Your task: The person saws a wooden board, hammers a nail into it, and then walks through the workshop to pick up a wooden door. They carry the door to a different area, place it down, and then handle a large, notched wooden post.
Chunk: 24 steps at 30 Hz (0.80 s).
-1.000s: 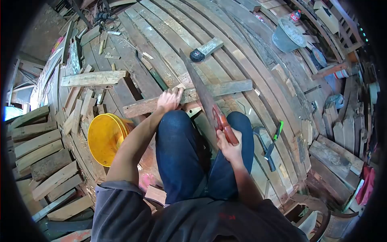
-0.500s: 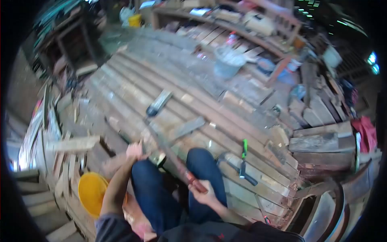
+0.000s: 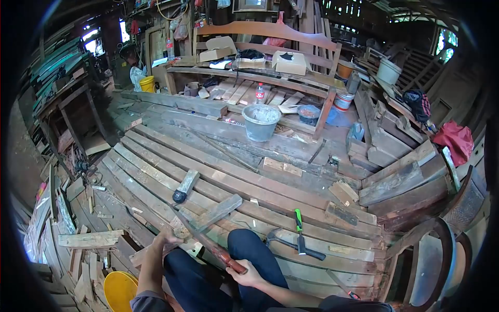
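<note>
My right hand (image 3: 248, 274) is wrapped round the reddish-brown wooden handle of a long, slightly curved tool (image 3: 214, 248). Its narrow, darker far end points up and left over the floor slats. My left hand (image 3: 166, 238) is bent over a piece of wood (image 3: 139, 257) beside my left knee and appears closed on it, though its fingers are partly hidden. Right of my knees lie a claw hammer (image 3: 315, 254) and a green-handled chisel (image 3: 299, 221), overlapping. Ahead are a short board (image 3: 221, 210) and a wooden piece with a black rounded end (image 3: 186, 185).
Long wooden slats (image 3: 208, 171) cover the floor ahead. A grey bucket (image 3: 261, 127) stands before a wooden bench (image 3: 265, 34) loaded with boxes. A yellow round object (image 3: 119, 291) sits at my left. Chair frames (image 3: 423, 260) and stacked timber (image 3: 408, 192) crowd the right.
The view has tilted up, bringing the bench and back wall into sight. Both hands appear lower in the picture. My right hand still grips the tool's handle.
</note>
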Each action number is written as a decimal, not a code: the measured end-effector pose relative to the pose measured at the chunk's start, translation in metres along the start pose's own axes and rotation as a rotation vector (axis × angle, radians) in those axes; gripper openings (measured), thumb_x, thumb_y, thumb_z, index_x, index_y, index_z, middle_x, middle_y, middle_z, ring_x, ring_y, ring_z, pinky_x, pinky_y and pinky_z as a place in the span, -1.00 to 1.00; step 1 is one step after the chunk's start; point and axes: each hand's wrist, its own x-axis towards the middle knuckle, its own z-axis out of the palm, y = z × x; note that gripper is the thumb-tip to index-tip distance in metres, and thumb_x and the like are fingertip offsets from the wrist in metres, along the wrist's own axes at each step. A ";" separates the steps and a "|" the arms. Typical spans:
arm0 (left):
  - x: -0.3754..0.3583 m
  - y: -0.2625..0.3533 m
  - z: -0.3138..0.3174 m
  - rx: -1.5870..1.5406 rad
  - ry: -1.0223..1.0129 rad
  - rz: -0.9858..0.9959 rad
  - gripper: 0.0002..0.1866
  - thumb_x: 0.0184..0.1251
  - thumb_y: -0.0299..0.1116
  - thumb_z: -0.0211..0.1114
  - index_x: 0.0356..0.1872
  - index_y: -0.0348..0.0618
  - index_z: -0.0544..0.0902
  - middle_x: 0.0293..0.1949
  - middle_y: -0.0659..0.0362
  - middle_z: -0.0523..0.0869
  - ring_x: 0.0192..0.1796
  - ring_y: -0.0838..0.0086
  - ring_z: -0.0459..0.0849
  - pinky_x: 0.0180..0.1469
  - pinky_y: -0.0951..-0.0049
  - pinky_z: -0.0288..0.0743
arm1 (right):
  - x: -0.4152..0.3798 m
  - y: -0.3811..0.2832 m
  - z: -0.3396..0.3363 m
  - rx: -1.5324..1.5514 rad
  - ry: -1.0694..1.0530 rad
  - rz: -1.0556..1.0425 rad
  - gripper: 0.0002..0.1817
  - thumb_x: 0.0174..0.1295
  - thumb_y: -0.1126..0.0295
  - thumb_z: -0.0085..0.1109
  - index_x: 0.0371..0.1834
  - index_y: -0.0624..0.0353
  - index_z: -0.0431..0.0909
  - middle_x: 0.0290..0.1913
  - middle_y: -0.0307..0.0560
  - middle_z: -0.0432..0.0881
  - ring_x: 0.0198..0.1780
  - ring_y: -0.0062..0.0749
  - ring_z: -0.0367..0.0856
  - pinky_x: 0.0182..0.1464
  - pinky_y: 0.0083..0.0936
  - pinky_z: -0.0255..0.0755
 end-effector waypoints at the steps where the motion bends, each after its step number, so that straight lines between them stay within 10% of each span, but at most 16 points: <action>1: 0.050 -0.028 -0.003 0.361 -0.055 0.038 -0.31 -0.02 0.20 0.34 -0.11 -0.29 0.65 -0.09 0.05 0.71 -0.08 0.28 0.69 -0.08 0.18 0.55 | -0.001 0.002 0.001 0.012 0.015 -0.024 -0.77 0.20 0.33 0.23 -0.47 0.26 0.49 -0.64 0.08 0.46 -0.62 -0.22 0.45 -0.48 -0.31 0.31; 5: 0.133 -0.096 0.006 0.913 0.180 0.140 -0.30 -0.06 0.19 0.38 -0.09 -0.27 0.67 -0.13 0.01 0.72 -0.04 0.22 0.69 -0.01 0.12 0.57 | -0.006 0.004 0.001 0.011 0.032 0.022 -0.74 0.18 0.31 0.25 -0.52 0.25 0.48 -0.63 0.11 0.47 -0.57 -0.12 0.54 -0.45 -0.30 0.35; 8: 0.125 -0.120 0.008 0.210 0.392 0.311 -0.39 -0.05 0.07 0.41 -0.01 -0.11 0.59 -0.24 0.02 0.61 -0.17 0.04 0.63 -0.06 0.07 0.55 | -0.009 0.004 0.000 -0.046 0.057 0.039 -0.75 0.16 0.33 0.27 -0.53 0.25 0.49 -0.63 0.05 0.50 -0.57 -0.22 0.58 -0.46 -0.34 0.36; 9: 0.128 -0.153 0.010 0.812 0.549 0.877 -0.54 0.14 -0.03 0.35 -0.06 -0.15 0.54 -0.36 0.09 0.54 -0.27 0.09 0.60 -0.13 0.02 0.54 | -0.012 -0.003 -0.004 -0.019 0.049 0.053 -0.76 0.16 0.36 0.27 -0.54 0.26 0.49 -0.65 -0.02 0.49 -0.58 -0.35 0.54 -0.48 -0.37 0.35; 12: 0.149 -0.173 0.029 0.841 0.654 0.627 -0.61 -0.06 -0.03 0.30 -0.32 -0.09 0.53 -0.36 0.06 0.55 -0.24 0.14 0.59 -0.15 0.20 0.49 | -0.019 -0.016 -0.005 0.183 0.061 0.084 -0.81 0.19 0.49 0.23 -0.54 0.30 0.50 -0.68 -0.22 0.44 -0.58 -0.65 0.39 -0.52 -0.48 0.28; 16: 0.101 -0.084 0.029 0.998 0.283 0.065 -0.29 -0.26 0.31 0.49 -0.38 -0.25 0.74 -0.37 -0.10 0.76 -0.24 0.05 0.78 -0.18 0.19 0.68 | -0.030 -0.013 -0.015 0.263 -0.020 0.218 -0.86 0.24 0.55 0.20 -0.47 0.33 0.53 -0.68 -0.26 0.46 -0.61 -0.70 0.43 -0.56 -0.62 0.27; 24: 0.097 -0.094 0.036 0.986 0.370 0.148 -0.24 -0.21 0.32 0.48 -0.29 -0.28 0.66 -0.40 -0.08 0.75 -0.29 0.05 0.77 -0.23 0.16 0.68 | -0.032 -0.030 -0.029 0.113 -0.064 0.270 -0.79 0.26 0.50 0.22 -0.54 0.29 0.50 -0.70 -0.21 0.46 -0.66 -0.63 0.43 -0.60 -0.57 0.28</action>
